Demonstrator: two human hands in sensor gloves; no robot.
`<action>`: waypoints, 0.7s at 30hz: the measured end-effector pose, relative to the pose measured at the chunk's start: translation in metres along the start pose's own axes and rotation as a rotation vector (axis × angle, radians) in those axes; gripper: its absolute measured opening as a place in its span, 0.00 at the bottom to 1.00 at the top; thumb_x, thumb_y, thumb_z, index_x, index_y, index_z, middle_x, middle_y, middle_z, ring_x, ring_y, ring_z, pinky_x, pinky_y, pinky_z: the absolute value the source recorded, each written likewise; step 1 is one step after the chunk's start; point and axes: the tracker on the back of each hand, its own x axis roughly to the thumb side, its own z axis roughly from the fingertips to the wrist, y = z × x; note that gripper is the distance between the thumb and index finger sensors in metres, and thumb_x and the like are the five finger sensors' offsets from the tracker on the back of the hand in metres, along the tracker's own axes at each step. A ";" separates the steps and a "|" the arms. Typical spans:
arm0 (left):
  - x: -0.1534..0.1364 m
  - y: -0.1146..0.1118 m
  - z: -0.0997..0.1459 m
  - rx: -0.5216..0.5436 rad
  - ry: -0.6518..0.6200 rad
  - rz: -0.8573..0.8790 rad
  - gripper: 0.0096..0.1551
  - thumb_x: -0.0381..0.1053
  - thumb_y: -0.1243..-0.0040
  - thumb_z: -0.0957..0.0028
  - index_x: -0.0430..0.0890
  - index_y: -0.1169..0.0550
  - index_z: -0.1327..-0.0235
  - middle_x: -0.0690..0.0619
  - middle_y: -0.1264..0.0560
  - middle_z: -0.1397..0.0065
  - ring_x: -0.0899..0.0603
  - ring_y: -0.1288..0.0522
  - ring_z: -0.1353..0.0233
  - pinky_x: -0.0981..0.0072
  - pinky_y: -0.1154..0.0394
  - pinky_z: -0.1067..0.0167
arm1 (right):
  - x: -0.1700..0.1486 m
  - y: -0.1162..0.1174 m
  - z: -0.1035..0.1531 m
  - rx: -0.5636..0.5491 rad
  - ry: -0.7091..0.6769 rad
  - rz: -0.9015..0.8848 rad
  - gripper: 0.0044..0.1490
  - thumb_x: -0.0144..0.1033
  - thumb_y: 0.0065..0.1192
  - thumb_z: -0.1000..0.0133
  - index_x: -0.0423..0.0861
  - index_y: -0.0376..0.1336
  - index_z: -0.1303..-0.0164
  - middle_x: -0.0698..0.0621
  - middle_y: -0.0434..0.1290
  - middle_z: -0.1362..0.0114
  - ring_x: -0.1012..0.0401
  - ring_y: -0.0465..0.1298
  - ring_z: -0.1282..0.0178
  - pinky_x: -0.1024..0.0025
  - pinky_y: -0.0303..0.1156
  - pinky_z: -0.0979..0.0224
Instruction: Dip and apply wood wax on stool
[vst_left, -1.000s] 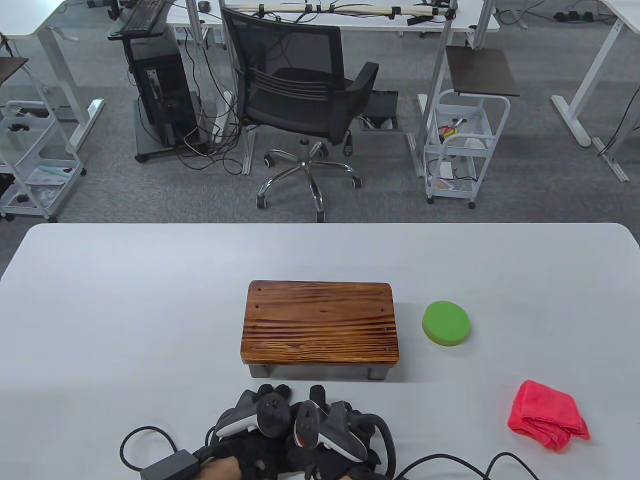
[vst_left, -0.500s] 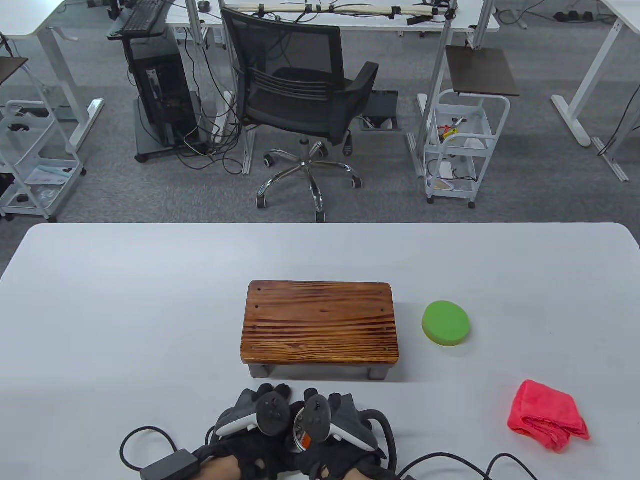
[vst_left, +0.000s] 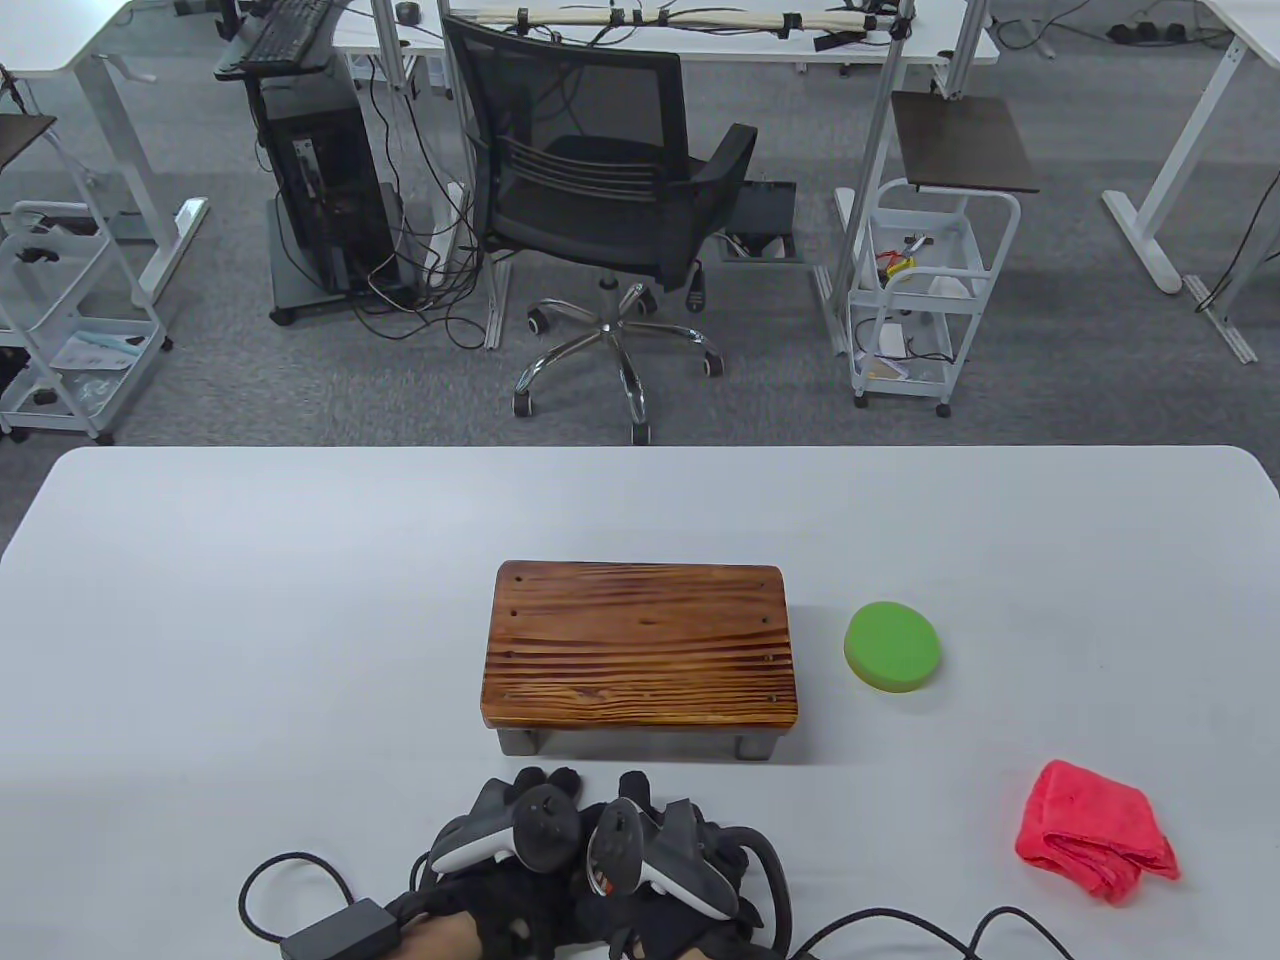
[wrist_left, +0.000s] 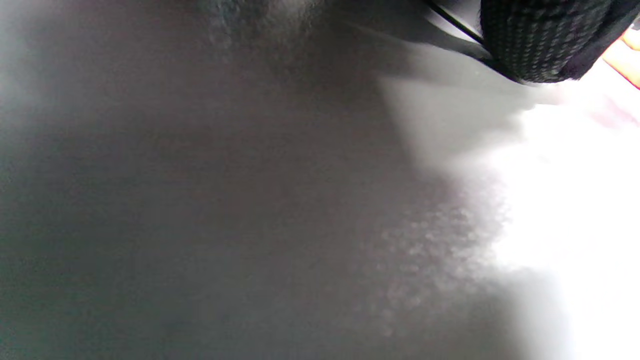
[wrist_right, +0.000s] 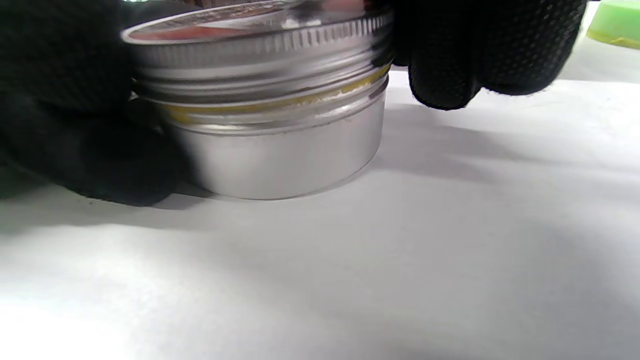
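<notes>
Together, both hands (vst_left: 590, 860) round wax tin (wrist_right: 270, 125).

Nothing readable anywhere. The wax tin (wrist_right: 270, 135), at upper left of the right wrist view, shows a red-and-white label on its lid (wrist_right: 260, 20), but it sits edge-on and blurred, so no letters come through. In the table view only an orange sliver of that label peeks out at bottom centre, with no words to read.
</notes>
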 end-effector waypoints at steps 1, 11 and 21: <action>0.000 0.000 0.000 0.000 -0.001 0.001 0.61 0.78 0.42 0.46 0.63 0.66 0.22 0.43 0.84 0.19 0.29 0.86 0.25 0.23 0.78 0.38 | 0.000 0.000 0.000 0.007 -0.007 -0.012 0.61 0.75 0.67 0.47 0.51 0.41 0.21 0.42 0.55 0.24 0.36 0.72 0.35 0.42 0.75 0.35; 0.000 0.000 0.000 -0.004 -0.004 0.002 0.62 0.78 0.41 0.47 0.62 0.67 0.22 0.43 0.84 0.20 0.29 0.86 0.25 0.23 0.79 0.39 | -0.003 0.002 -0.005 0.074 -0.078 -0.067 0.59 0.70 0.70 0.46 0.52 0.41 0.21 0.45 0.48 0.20 0.32 0.68 0.32 0.40 0.71 0.31; 0.000 0.000 0.001 -0.008 -0.004 -0.010 0.61 0.78 0.43 0.45 0.63 0.67 0.23 0.42 0.85 0.20 0.28 0.86 0.26 0.23 0.79 0.39 | -0.004 0.000 -0.002 0.048 0.024 -0.010 0.66 0.81 0.67 0.51 0.53 0.38 0.21 0.38 0.52 0.22 0.34 0.72 0.35 0.40 0.75 0.36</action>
